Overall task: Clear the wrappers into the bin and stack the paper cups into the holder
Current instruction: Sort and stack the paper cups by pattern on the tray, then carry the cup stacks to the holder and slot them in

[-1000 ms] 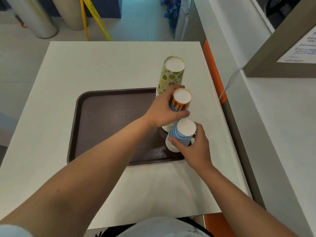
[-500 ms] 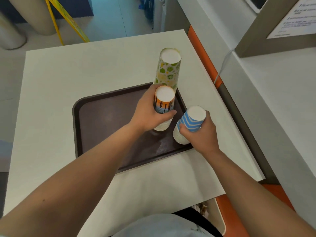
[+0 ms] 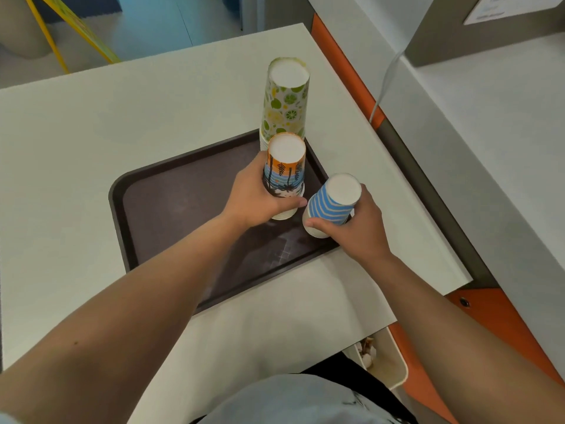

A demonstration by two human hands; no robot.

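Note:
Three upside-down cup stacks stand at the right end of a dark brown tray (image 3: 171, 215). My left hand (image 3: 260, 197) is wrapped around the orange palm-tree cup stack (image 3: 285, 171), which rests on the tray. My right hand (image 3: 360, 228) grips the blue striped cup stack (image 3: 331, 203), tilted left, with its rim near the tray's front right corner. Behind them, a tall stack of green lime-print cups (image 3: 286, 102) stands upright at the tray's far right corner, untouched. No wrappers lie on the tray.
The tray lies on a white table (image 3: 107, 127). A white bin (image 3: 388, 359) with crumpled scraps inside sits under the table's near right corner. An orange strip and a grey counter (image 3: 489, 148) run along the right. A yellow floor sign (image 3: 76, 26) stands beyond the table.
The view has shifted, and both hands have stayed on their cups. The blue striped stack has swung out to the right of the orange one and tilted.

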